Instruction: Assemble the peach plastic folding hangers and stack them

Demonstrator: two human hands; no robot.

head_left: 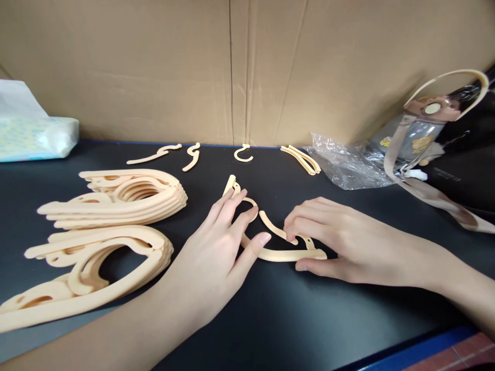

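A beige plastic folding hanger lies on the black table between my hands, its arms angled apart and its hook partly covered. My left hand grips the hanger's left side, fingertips on the far arm and thumb across the near one. My right hand closes around the hanger's right end, thumb at the near edge. Its curled fingers touch a loose curved strip inside the near arm. The right fingertips' exact hold is partly hidden. Two stacks of folded hangers, a rear stack and a front stack, lie left of my left hand.
Along the back lie hanger arms, a shorter pair, a hook and thin strips. A clear plastic bag and a strapped bottle stand right. A tissue pack sits left. Cardboard rises behind.
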